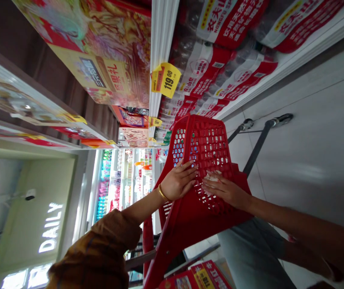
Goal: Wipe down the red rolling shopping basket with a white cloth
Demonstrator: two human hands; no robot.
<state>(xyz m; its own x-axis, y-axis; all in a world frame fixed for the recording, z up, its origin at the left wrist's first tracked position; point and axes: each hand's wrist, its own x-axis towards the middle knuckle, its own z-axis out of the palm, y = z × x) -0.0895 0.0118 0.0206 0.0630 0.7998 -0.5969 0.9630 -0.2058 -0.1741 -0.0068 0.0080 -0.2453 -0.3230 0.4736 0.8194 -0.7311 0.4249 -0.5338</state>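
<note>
A red plastic shopping cart (209, 140) with a mesh basket fills the middle of the view, which is turned on its side. My left hand (179, 180), with a gold bangle at the wrist, lies across the cart's rim, its fingers bent over the edge. Beside it, my right hand (228, 192) presses a crumpled white cloth or tissue (214, 176) against the mesh side; which of the two it is I cannot make out. Part of my right palm is hidden.
Packs of red-labelled water bottles (202, 68) line the shelf at upper right. Boxed gift sets (108, 76) and a yellow price tag (166, 80) are at upper left. The cart's wheeled legs (259, 146) stand on the tiled floor (307, 168). A red box (200, 277) lies at the bottom.
</note>
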